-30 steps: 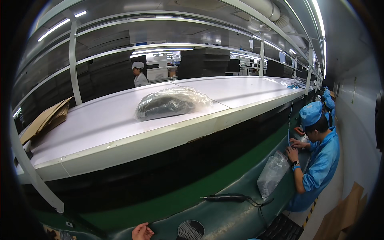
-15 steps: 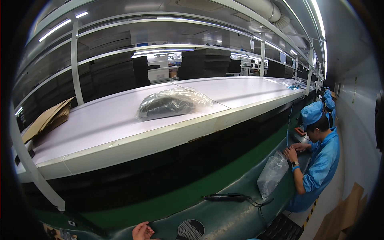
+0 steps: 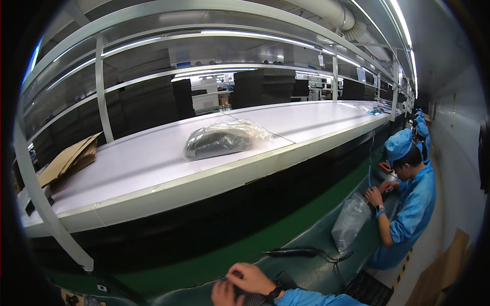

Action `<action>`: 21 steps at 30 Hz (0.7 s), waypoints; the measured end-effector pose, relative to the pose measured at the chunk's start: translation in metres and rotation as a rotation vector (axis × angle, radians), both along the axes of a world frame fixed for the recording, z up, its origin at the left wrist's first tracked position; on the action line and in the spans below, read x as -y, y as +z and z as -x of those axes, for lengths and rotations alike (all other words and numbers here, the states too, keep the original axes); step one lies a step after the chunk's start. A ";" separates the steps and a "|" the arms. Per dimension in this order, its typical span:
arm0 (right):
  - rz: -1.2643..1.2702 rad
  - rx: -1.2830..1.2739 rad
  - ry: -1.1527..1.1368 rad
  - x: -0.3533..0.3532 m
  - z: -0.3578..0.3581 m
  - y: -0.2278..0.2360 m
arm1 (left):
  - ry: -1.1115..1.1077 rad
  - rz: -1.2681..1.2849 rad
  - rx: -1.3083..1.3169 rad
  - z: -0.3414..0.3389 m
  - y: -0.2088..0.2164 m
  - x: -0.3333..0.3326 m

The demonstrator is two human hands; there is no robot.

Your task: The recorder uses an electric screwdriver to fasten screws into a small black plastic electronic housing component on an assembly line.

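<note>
At the lower edge my right hand (image 3: 251, 279), in a blue sleeve with a black band at the wrist, bends over a dark part. Its fingers are curled and pinched together, and what they hold is too small to make out. Close beside it is my left hand (image 3: 223, 294), slightly blurred and cut off by the lower edge; its fingers are bent toward the same dark part. Beneath the right hand shows a bit of a round, perforated dark grille (image 3: 253, 299). A dark rounded piece (image 3: 286, 280) lies behind the right wrist.
A black pen-shaped tool (image 3: 292, 252) with a cable lies on the green bench mat (image 3: 311, 275). A clear plastic bag (image 3: 351, 223) stands nearer a co-worker (image 3: 408, 204) in blue. Across, a white conveyor table (image 3: 153, 158) bears a bagged dark object (image 3: 222, 140) and cardboard (image 3: 69, 160).
My right hand has come into view over the grille. The left hand has moved right to meet it, its fingers now bent toward the dark part. The view has shifted slightly.
</note>
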State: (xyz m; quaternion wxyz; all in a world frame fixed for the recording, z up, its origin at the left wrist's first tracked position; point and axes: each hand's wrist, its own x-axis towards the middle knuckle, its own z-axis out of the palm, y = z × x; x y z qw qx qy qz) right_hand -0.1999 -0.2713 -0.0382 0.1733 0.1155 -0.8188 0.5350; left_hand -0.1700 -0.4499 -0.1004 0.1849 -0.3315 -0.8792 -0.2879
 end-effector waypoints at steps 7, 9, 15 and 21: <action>0.159 0.192 -0.173 -0.059 0.008 -0.074 | -0.172 0.307 -0.097 -0.028 0.003 -0.061; 0.263 0.315 -0.162 -0.065 0.012 -0.086 | -0.187 0.367 -0.015 -0.024 -0.002 -0.061; 0.203 0.331 -0.126 -0.065 0.016 -0.083 | -0.193 0.375 0.007 -0.025 -0.004 -0.056; 0.199 0.277 -0.095 -0.066 0.017 -0.088 | -0.156 0.349 -0.033 -0.027 -0.013 -0.051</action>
